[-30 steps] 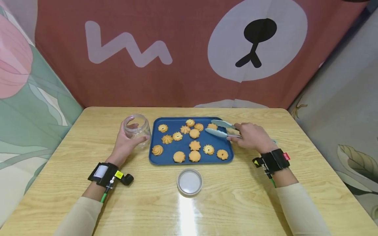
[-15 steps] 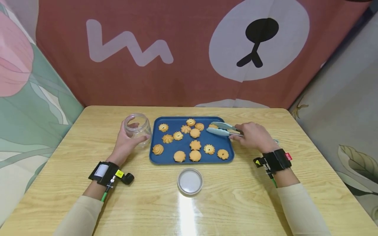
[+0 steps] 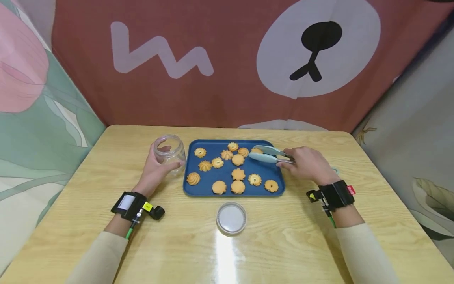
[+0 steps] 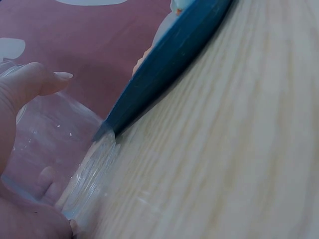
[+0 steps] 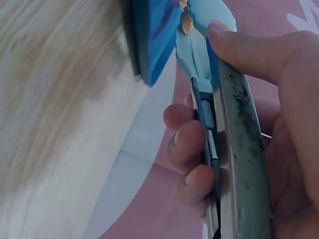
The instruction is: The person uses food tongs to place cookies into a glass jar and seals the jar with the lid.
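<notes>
In the head view my left hand (image 3: 156, 167) grips a clear jar (image 3: 179, 151) on the table, just left of the blue tray (image 3: 267, 170). The left wrist view shows the thumb along the jar's wall and its base beside the tray's end. My right hand (image 3: 307, 163) holds tongs (image 3: 266, 157) with pale blue tips, reaching over the tray's right edge. Between those tips is a cookie (image 3: 257, 150), mostly covered by them. In the right wrist view, thumb and fingers squeeze the metal arms of the tongs.
Several golden cookies (image 3: 238, 159) of different shapes lie spread over the tray. A round lid (image 3: 231, 218) rests on the wooden table (image 3: 283, 244) in front of it. Behind the table hangs a reddish-brown cloth (image 3: 227, 98) with a printed animal face.
The arms of the tongs have come closer together around the cookie at the tray's upper right. My left hand keeps its hold on the jar. The head view has shifted slightly.
</notes>
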Demonstrator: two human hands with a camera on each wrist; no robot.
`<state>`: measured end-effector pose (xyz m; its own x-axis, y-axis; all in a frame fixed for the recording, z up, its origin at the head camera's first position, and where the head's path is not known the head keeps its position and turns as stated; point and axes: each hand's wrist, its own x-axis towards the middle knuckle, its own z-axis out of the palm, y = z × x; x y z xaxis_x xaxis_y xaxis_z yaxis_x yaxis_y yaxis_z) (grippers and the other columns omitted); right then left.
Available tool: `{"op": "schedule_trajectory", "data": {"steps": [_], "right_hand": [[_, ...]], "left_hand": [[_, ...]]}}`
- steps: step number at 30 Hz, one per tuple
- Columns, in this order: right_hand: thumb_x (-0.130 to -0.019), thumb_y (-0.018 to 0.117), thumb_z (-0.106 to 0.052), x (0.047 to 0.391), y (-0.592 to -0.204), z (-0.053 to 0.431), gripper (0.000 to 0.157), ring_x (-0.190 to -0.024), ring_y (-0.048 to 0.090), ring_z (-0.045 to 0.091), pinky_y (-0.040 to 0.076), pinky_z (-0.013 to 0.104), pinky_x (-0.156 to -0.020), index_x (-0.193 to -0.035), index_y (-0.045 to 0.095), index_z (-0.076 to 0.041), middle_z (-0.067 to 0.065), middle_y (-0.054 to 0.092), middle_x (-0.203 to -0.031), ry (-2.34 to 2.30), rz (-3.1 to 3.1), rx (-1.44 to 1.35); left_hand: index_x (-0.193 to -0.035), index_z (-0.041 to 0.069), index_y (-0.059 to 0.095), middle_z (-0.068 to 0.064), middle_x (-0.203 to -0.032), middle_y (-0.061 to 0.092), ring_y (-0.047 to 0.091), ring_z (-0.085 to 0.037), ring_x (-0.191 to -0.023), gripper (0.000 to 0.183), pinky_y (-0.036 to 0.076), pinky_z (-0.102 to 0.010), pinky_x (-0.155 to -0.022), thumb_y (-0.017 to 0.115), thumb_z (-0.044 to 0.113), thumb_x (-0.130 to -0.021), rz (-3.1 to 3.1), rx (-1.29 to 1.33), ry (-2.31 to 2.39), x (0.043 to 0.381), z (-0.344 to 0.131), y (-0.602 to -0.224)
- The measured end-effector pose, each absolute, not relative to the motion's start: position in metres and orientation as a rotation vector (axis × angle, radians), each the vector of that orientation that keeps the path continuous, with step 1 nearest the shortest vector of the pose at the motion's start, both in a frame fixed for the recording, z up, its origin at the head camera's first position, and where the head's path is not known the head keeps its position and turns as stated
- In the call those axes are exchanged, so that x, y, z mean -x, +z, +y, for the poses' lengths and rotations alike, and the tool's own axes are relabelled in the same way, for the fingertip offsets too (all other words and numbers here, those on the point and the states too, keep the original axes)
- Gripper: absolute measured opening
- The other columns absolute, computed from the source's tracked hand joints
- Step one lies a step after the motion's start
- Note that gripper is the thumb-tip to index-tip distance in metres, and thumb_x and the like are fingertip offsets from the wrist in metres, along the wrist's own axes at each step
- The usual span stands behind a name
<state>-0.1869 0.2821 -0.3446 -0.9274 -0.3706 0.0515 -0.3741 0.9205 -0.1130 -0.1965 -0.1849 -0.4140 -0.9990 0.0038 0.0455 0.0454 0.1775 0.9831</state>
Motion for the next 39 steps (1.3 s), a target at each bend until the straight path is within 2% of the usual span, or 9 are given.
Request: {"op": "schedule_trajectory", "data": {"steps": [5,12,15,18,21,29,32,36,39], "right_hand": [[-0.098,0.073,-0.043,0.185,-0.337,0.274,0.054,-0.066,0.056,0.015,0.043,0.033,-0.061,-0.134,0.070,-0.003,0.002,0.064,-0.071,0.182,-3.041,-0.619],[-0.098,0.073,-0.045,0.186,-0.331,0.257,0.055,-0.080,0.069,0.021,0.058,0.044,-0.073,-0.134,0.070,-0.003,0.012,0.079,-0.099,0.189,-2.977,-0.674],[-0.098,0.072,-0.045,0.188,-0.326,0.248,0.053,-0.076,0.065,0.021,0.053,0.040,-0.067,-0.132,0.071,-0.004,0.008,0.074,-0.088,0.201,-2.966,-0.702],[-0.098,0.072,-0.046,0.190,-0.319,0.238,0.052,-0.065,0.054,0.016,0.040,0.032,-0.059,-0.130,0.071,-0.005,0.001,0.055,-0.069,0.215,-2.961,-0.732],[-0.099,0.071,-0.046,0.193,-0.311,0.227,0.051,-0.062,0.048,0.014,0.033,0.029,-0.058,-0.131,0.071,-0.006,-0.002,0.045,-0.067,0.217,-2.953,-0.765],[-0.100,0.070,-0.045,0.201,-0.295,0.197,0.048,-0.061,0.048,0.015,0.035,0.030,-0.058,-0.129,0.070,-0.008,0.000,0.047,-0.069,0.209,-2.941,-0.872],[-0.101,0.069,-0.045,0.202,-0.289,0.185,0.048,-0.059,0.049,0.014,0.037,0.030,-0.058,-0.131,0.071,-0.008,0.000,0.055,-0.071,0.213,-2.904,-0.924],[-0.100,0.068,-0.050,0.204,-0.283,0.168,0.055,-0.062,0.057,0.012,0.047,0.029,-0.062,-0.137,0.069,-0.008,0.004,0.073,-0.088,0.231,-2.856,-0.982],[-0.101,0.067,-0.050,0.207,-0.280,0.156,0.053,-0.069,0.062,0.012,0.052,0.031,-0.067,-0.135,0.070,-0.010,0.005,0.077,-0.102,0.253,-2.846,-1.017]], "left_hand": [[-0.161,0.035,0.027,-0.017,-0.162,0.040,0.036,-0.032,-0.151,0.100,0.021,-0.057,-0.129,0.089,0.016,-0.084,-2.380,0.077,-2.000,0.199,-0.183,-0.413],[-0.161,0.033,0.027,-0.018,-0.161,0.040,0.037,-0.033,-0.152,0.100,0.019,-0.057,-0.130,0.088,0.013,-0.084,-2.367,0.064,-2.015,0.197,-0.184,-0.414],[-0.161,0.033,0.028,-0.018,-0.161,0.041,0.037,-0.033,-0.151,0.100,0.019,-0.057,-0.130,0.088,0.013,-0.084,-2.371,0.058,-2.016,0.197,-0.184,-0.415],[-0.161,0.033,0.028,-0.018,-0.161,0.041,0.037,-0.033,-0.150,0.100,0.021,-0.057,-0.129,0.088,0.014,-0.084,-2.377,0.055,-2.016,0.197,-0.184,-0.416],[-0.161,0.034,0.027,-0.017,-0.162,0.040,0.037,-0.033,-0.151,0.101,0.022,-0.058,-0.129,0.089,0.015,-0.084,-2.384,0.064,-2.005,0.197,-0.185,-0.415],[-0.161,0.034,0.027,-0.016,-0.161,0.041,0.038,-0.032,-0.150,0.102,0.023,-0.057,-0.129,0.090,0.017,-0.083,-2.392,0.060,-1.984,0.196,-0.187,-0.414],[-0.161,0.033,0.027,-0.017,-0.161,0.041,0.038,-0.032,-0.150,0.102,0.023,-0.057,-0.129,0.090,0.017,-0.083,-2.389,0.062,-1.989,0.196,-0.187,-0.414],[-0.161,0.033,0.027,-0.018,-0.161,0.041,0.038,-0.032,-0.150,0.100,0.023,-0.057,-0.128,0.088,0.014,-0.084,-2.379,0.065,-1.998,0.197,-0.186,-0.413],[-0.161,0.034,0.028,-0.018,-0.160,0.041,0.038,-0.032,-0.150,0.099,0.023,-0.057,-0.128,0.088,0.013,-0.084,-2.373,0.060,-2.004,0.198,-0.186,-0.412]]}}
